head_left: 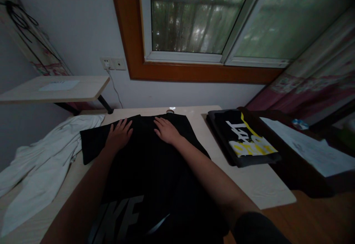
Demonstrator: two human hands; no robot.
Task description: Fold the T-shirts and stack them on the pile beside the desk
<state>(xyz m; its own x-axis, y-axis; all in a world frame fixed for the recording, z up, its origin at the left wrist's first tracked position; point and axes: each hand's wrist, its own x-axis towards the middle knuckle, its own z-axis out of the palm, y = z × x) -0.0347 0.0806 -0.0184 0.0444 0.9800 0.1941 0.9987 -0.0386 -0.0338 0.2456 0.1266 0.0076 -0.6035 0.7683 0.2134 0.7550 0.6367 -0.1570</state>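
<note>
A black T-shirt (149, 162) with grey lettering and a swoosh lies spread on the pale table (266, 188), one sleeve stretched out to the left. My left hand (119, 134) rests flat on it near that sleeve, fingers spread. Flat near the shirt's far edge, right of its middle, lies my right hand (166, 130), also with fingers apart. Neither hand grips the cloth. The right side of the shirt is partly hidden under my right forearm.
A crumpled white garment (55, 147) lies at the left, beside a raised shelf (55, 90). Folded dark shirts with a yellow and white print (246, 136) are stacked at the right. A small round object (170, 111) shows behind the black shirt. Beyond is a window (199, 18).
</note>
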